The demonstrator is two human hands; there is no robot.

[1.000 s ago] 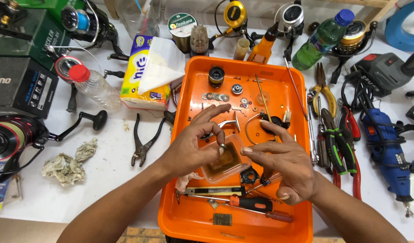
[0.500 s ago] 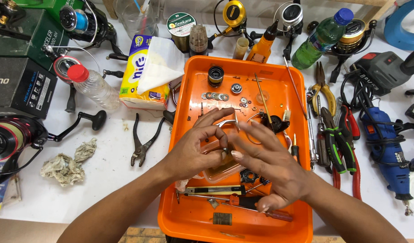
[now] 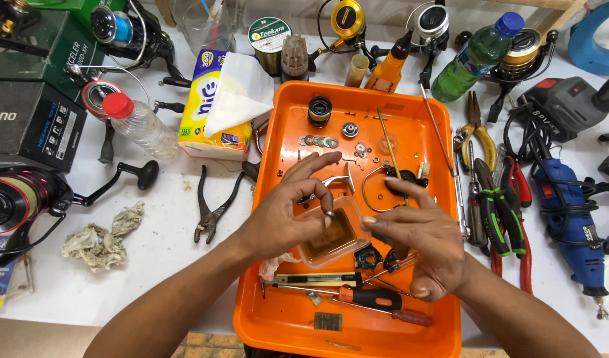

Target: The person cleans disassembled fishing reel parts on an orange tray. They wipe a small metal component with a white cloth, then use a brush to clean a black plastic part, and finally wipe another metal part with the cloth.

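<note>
Fingertips point(image 3: 328, 213) of left hand point(image 3: 278, 222) pinched on small metal ring point(image 3: 330, 215), orientation unclear, right hand point(image 3: 420, 238) loosely open, nothing held, over clear square tub point(image 3: 332, 235) in orange tray point(image 3: 284, 325)

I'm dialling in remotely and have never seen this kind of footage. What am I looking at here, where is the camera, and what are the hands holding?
There is no machine: a person works with two bare hands, filmed by one camera worn on the head, looking down at a white bench.

The left hand pinches a small ring-shaped part between thumb and forefinger, over a little clear tub of brownish liquid. The right hand is at the tub's edge with fingers spread.

Both hover over an orange tray with washers, a screwdriver and small reel parts. Beside it lie pliers, a tissue pack, bottles, fishing reels, a crumpled rag and a blue rotary tool.
</note>
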